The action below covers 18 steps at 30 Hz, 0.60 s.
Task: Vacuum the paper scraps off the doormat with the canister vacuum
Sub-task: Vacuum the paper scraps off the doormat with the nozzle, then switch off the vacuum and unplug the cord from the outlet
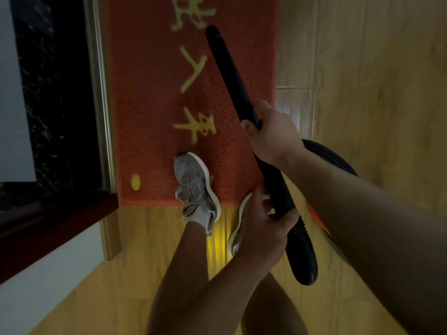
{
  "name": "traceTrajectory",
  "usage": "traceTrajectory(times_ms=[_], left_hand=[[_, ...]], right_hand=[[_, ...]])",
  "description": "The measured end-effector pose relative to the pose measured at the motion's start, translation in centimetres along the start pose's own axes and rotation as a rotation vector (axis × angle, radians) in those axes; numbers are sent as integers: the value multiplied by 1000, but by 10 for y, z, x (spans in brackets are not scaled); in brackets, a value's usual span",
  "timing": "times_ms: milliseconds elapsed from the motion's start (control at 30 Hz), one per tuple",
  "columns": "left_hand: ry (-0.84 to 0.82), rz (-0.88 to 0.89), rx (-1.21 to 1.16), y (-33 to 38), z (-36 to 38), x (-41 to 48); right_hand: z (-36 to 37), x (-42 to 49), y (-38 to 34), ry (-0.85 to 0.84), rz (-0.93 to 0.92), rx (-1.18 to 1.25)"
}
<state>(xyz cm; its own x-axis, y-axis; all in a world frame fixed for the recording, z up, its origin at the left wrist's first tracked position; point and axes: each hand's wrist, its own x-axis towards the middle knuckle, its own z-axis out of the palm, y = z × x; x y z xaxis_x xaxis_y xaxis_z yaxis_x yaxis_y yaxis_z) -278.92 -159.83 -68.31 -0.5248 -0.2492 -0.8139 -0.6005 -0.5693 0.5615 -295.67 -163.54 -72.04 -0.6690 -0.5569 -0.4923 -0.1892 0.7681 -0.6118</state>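
Observation:
A red doormat (150,93) with yellow characters lies along the door threshold. A black vacuum wand (229,76) slants across it, its tip near the mat's far middle. My right hand (271,134) grips the wand halfway up. My left hand (263,226) holds the wand's lower end where the ribbed black hose (302,250) joins. The hose loops off to the right behind my right arm. I see no paper scraps on the visible mat.
My left foot in a grey sneaker (196,187) stands on the mat's near edge; the other shoe (238,228) is mostly hidden by my left hand. A dark doorway and metal threshold (101,93) run along the left. Wooden floor (362,68) spreads right.

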Motion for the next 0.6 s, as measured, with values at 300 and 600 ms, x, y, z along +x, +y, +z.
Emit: traceTrajectory(times_ms=[300, 600], left_hand=[[-13, 48, -60, -19, 9, -13], [-13, 118, -29, -61, 9, -29]], right_hand=[[-5, -29, 3, -13, 4, 54], [-3, -88, 14, 29, 36, 11]])
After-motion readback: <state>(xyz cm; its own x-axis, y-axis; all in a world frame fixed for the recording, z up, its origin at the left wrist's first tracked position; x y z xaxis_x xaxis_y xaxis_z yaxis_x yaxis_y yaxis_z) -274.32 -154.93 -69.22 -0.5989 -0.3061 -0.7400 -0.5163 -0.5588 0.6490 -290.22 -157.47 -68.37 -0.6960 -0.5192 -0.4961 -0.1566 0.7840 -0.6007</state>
